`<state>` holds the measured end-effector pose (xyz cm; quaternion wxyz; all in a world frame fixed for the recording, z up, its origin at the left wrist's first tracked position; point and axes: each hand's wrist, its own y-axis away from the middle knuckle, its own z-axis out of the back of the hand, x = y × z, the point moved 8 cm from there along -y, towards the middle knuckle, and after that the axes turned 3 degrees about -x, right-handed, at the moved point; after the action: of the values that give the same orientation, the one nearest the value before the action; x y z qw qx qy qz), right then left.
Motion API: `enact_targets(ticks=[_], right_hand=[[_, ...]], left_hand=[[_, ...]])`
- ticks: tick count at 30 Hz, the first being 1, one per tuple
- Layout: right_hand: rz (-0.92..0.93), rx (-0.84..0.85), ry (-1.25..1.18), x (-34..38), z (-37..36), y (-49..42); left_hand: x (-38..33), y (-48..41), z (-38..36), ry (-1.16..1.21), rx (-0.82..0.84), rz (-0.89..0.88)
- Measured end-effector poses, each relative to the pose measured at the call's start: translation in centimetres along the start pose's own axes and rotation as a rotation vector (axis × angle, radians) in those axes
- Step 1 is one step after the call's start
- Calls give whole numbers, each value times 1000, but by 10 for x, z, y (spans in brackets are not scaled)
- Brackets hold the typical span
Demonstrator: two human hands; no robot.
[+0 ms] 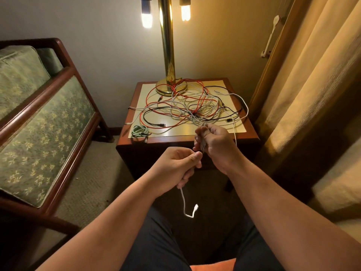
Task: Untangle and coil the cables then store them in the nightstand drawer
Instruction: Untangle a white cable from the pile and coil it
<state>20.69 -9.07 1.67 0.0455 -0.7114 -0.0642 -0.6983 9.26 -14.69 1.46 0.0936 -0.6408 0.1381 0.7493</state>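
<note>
Two hands are mid-coil on one cable [183, 198]: the right hand [214, 145] grips its loops [203, 142], the left hand [179, 167] pinches the tail [196, 208], which likely needs winding on next.

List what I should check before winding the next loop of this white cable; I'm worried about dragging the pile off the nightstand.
1. Right hand grips the wound loops of the white cable: ok.
2. Left hand grips the cable, plug end dangling free: ok.
3. White cable free of the tangle: not ok, it leads into it.
4. Red cable clear of the lamp base: not ok, it loops against it.
5. Green coil set aside on the nightstand corner: ok.
6. Drawer open: cannot tell, front in shadow.
</note>
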Motion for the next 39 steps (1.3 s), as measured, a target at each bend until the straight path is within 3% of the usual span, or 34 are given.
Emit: enact_targets(ticks=[5, 11, 18, 22, 29, 32, 35, 39], right_hand=[[-57, 129, 152, -18, -9, 9], [-173, 410, -166, -33, -32, 36], [-224, 507, -428, -19, -45, 53], [-182, 420, -600, 2, -39, 43], [-109, 18, -677, 19, -5, 6], [-73, -78, -543, 15, 6, -4], [0, -146, -211, 10, 17, -7], [28, -107, 1, 6, 15, 1]], left_hand=[[-18, 2, 17, 71, -75, -89], [-17, -2, 50, 79, -262, -138], [8, -7, 51, 10, -302, -68], [19, -9, 33, 43, -246, -25], [17, -7, -6, 13, -134, 80], [9, -2, -12, -17, -77, 90], [-4, 4, -11, -32, -72, 36], [-12, 3, 1, -4, -123, 7]])
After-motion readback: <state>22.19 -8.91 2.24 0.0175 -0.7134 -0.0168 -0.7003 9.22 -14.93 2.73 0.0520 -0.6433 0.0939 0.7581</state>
